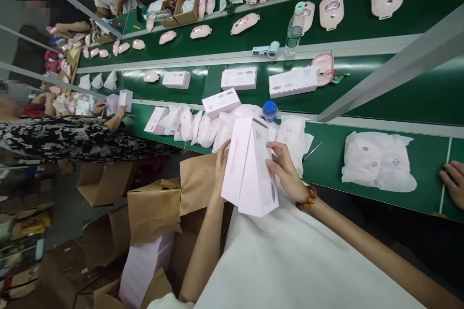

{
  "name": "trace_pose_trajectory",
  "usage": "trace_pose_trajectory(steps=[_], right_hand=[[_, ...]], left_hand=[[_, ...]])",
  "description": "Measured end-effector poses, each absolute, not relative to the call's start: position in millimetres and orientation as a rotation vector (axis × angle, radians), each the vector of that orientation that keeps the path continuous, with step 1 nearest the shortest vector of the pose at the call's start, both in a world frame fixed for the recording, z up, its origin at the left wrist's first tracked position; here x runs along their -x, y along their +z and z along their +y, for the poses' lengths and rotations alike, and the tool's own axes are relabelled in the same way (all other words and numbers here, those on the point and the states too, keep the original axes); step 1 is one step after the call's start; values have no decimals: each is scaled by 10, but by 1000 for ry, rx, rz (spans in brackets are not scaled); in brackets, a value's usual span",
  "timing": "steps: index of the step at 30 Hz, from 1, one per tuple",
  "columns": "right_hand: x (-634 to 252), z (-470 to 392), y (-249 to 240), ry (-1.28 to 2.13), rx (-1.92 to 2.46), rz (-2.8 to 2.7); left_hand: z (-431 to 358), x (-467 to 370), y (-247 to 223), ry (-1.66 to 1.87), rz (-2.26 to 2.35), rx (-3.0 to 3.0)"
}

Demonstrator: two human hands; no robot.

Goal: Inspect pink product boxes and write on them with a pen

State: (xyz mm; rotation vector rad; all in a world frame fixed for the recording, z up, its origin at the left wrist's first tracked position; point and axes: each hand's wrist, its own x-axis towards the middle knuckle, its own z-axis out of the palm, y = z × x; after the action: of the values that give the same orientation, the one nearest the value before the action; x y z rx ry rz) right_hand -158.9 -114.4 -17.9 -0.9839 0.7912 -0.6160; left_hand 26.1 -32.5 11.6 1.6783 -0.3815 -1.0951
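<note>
You hold a white carton point(250, 169) over your lap, just off the near edge of the green bench point(326, 164). Your left hand point(220, 159) grips its left side, your right hand point(286, 174) pinches its right flap. You seem to be shaping the carton; squaring it calls for steady pressure from both sides.

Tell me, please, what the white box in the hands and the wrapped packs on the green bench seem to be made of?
The box looks like thin matte card: flat panels, crisp folded edges, faint purple print. The packs seem wrapped in soft white foam or fabric-like sheet, wrinkled and slightly see-through. Both hands, left and right, grip the box.
</note>
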Motion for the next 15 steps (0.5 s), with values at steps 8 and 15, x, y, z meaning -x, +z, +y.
trace_pose_trajectory(steps=[8,15], right_hand=[[1844,-1349,-456,-472,1141,1034],[2329,-2058,-1180,-228,1178,1643]], left_hand=[[-247,-294,80,-1509,-441,-1439],[-109,-242,123,-1467,-68,-1352]])
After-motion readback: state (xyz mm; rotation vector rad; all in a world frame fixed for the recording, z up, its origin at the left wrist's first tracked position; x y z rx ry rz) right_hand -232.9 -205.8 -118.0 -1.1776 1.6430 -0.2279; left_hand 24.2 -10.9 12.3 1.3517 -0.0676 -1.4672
